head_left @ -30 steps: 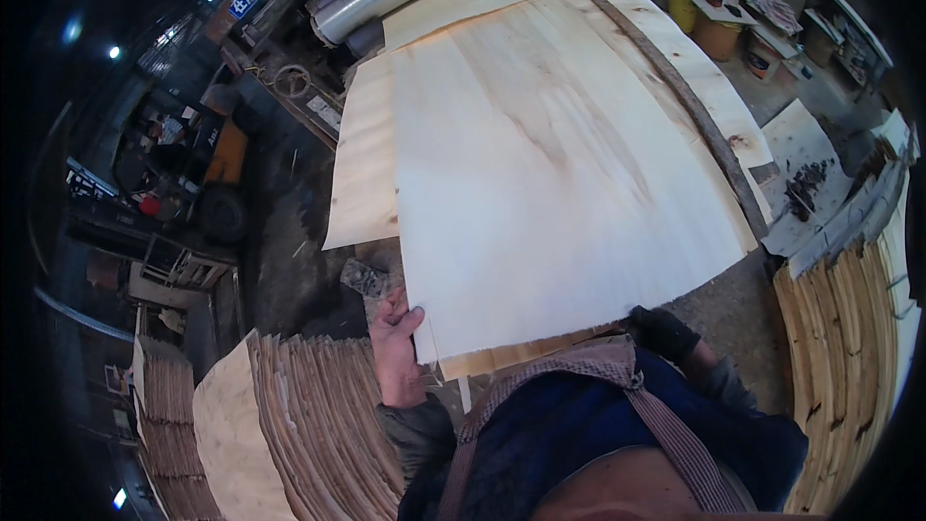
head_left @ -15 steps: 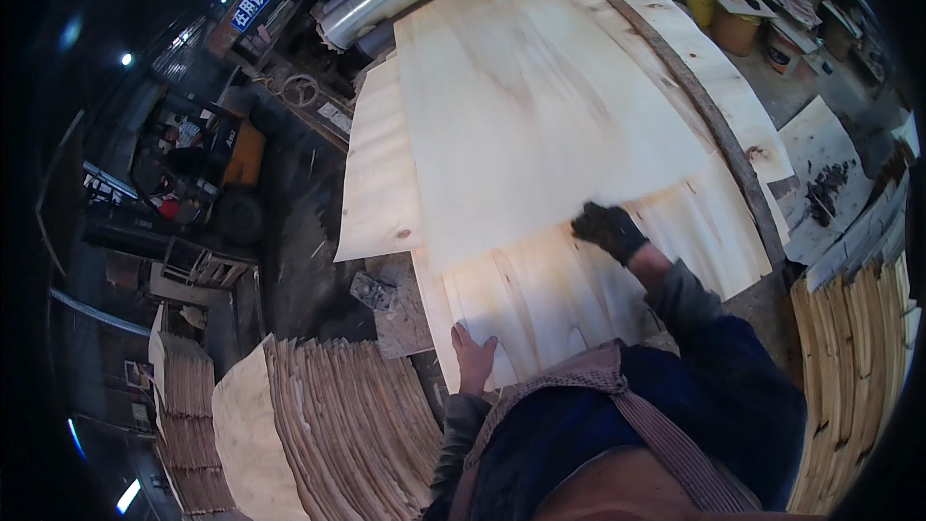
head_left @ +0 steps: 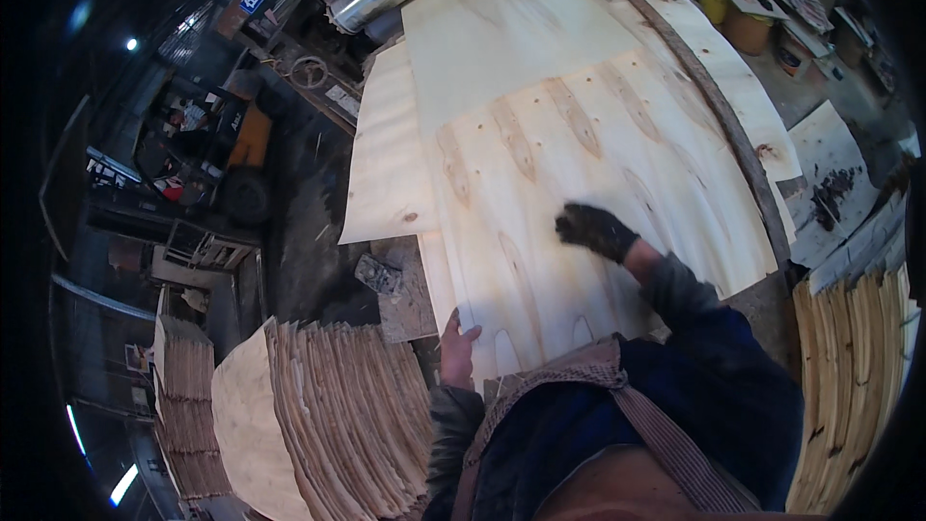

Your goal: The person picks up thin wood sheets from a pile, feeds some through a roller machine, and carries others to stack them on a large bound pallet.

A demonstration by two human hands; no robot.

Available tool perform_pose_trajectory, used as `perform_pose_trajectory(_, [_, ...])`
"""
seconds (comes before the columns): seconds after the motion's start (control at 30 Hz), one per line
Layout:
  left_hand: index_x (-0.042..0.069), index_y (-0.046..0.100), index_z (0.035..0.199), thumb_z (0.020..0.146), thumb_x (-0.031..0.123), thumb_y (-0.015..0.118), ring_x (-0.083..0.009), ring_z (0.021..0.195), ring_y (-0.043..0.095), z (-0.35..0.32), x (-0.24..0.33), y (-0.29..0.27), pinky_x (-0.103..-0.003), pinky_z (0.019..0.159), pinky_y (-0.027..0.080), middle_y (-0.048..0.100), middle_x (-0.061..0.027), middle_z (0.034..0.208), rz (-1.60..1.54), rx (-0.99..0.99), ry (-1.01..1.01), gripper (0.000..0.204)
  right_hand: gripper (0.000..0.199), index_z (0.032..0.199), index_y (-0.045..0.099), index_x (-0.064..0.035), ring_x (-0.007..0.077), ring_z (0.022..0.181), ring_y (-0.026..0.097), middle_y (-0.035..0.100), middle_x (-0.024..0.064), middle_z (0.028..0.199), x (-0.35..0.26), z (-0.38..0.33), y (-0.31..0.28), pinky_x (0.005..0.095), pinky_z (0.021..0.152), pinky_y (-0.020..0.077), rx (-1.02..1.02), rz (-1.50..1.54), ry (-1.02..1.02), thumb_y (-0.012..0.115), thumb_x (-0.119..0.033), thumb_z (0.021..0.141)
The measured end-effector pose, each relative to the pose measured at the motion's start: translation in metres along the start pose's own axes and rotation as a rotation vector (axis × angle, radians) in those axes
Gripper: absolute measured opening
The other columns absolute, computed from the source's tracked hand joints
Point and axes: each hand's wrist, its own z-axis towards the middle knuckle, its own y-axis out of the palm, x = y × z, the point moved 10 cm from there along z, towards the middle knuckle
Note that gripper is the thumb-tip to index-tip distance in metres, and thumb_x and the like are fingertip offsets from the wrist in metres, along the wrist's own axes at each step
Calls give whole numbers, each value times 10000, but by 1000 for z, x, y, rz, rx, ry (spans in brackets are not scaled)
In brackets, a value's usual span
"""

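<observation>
At the centre of the frame the veneer sheet is lying on the stack, its long axis running from the lower middle up toward the upper right. The gloved right hand is pressing flat on it, grip spread, further in than the other. The bare left hand is pinching its near lower-left edge; the wood is pale with long dark knots.

Single view: head cam, wide fisheye, worn on person's head, looking steeply down & fwd. Close range: own torso and forearms fill lower edge, veneer sheet spreads just ahead at arm's reach. Edges bend toward rim; dark vignette all round. No 2nd view, so no overlap.
</observation>
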Motion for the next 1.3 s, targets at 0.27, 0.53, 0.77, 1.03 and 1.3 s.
perform_pose_trajectory(0.27, [20,351,1274,725,-136,434,-210,992,551,-34,76,26,-310,862,439,545,-143,1130,-68,-35,118,577,392,1255,393,-16,315,1066,523,525,177,1167,83,-177,13,413,947,398,64,98,302,467,-135,889])
perform_pose_trajectory(0.53, [-15,370,1273,733,-132,440,-191,938,571,-52,130,26,-292,817,455,593,-132,1054,-134,-16,202,557,269,839,594,-2,229,703,603,621,105,775,75,-257,-27,332,682,501,537,-83,300,532,-261,877])
perform_pose_trajectory(0.77, [-23,463,1229,744,-97,487,-160,929,575,-25,96,-7,-251,785,457,591,-141,1074,63,52,194,491,250,837,606,22,232,648,615,626,123,720,33,-253,-41,325,596,502,412,-996,-71,562,-223,856])
perform_pose_trajectory(1.03, [-49,466,1205,794,216,591,-356,1159,427,21,35,0,-375,992,329,439,-289,1223,826,88,188,504,130,805,608,-91,270,617,617,613,131,667,41,-225,-48,331,549,477,517,-282,143,614,-220,801])
perform_pose_trajectory(1.3, [-53,459,1197,771,212,606,-440,1193,306,25,30,18,-448,1012,280,328,-326,1276,1069,217,423,523,141,827,623,-130,281,660,602,620,108,823,14,-207,29,343,573,479,-84,-1962,-236,626,-236,734])
